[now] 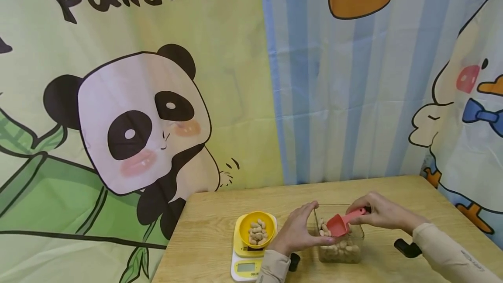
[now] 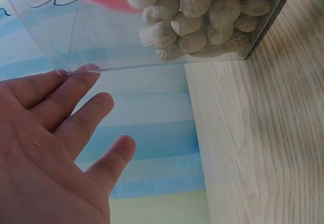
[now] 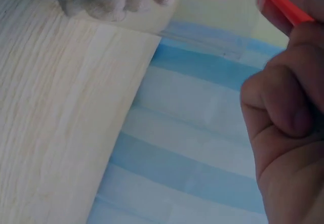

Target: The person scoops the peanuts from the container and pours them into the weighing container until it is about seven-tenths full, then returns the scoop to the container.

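Note:
A clear plastic box (image 1: pixel 334 205) stands on the table with unshelled peanuts (image 1: pixel 341 250) in its lower part. My left hand (image 1: pixel 294 230) holds the box at its left side, thumb along the front rim. In the left wrist view two fingertips (image 2: pixel 90 69) meet the box's edge, while the other two fingers stick out free. My right hand (image 1: pixel 379 211) grips the handle of a red scoop (image 1: pixel 338 225), whose bowl dips inside the box, low over the peanuts. Curled fingers (image 3: pixel 283 97) and part of the red handle show in the right wrist view.
Left of the box, a yellow and white kitchen scale (image 1: pixel 237 259) carries a yellow bowl (image 1: pixel 242 229) with several peanuts (image 1: pixel 257 232) in it. Black wrist-worn pieces (image 1: pixel 407 248) hang by both sleeves. Behind the wooden table (image 1: pixel 212 217) hangs a printed curtain (image 1: pixel 314 99).

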Motion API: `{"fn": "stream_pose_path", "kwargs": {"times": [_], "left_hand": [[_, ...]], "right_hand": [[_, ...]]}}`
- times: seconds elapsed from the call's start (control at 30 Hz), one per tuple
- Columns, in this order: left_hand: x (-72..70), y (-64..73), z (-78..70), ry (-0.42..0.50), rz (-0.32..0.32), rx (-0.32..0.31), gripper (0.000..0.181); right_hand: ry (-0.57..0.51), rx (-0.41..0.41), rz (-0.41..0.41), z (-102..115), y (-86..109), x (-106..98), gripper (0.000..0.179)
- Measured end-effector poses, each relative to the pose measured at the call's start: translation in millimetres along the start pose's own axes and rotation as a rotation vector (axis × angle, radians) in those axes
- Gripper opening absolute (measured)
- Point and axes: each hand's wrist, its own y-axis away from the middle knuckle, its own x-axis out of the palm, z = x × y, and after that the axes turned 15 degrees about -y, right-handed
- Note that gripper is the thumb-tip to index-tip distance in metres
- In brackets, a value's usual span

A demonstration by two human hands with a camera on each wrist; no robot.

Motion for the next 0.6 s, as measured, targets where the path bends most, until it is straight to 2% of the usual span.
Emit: {"fn": "stream_pose_path", "kwargs": {"times": [0.2,0.43,0.5,0.6], "left_hand": [[-1.5,0.5,0.4,-0.003,-0.005,0.001,0.098],[-2.1,0.4,0.3,0.004,0.003,-0.004,0.098],[-1.2,1.0,0.2,0.011,0.007,-0.009,0.097],[0.0,2.3,0.0,0.015,0.007,-0.01,0.097]], "right_hand": [[0.057,0.006,-0.058,-1,2.7,3,0.018],[0.149,-0.14,-0.042,3,-9.4,8,0.012],[0.137,-0.151,-0.025,2,-10.9,9,0.013],[0.085,-0.11,-0.011,-1,-8.9,8,0.014]]}}
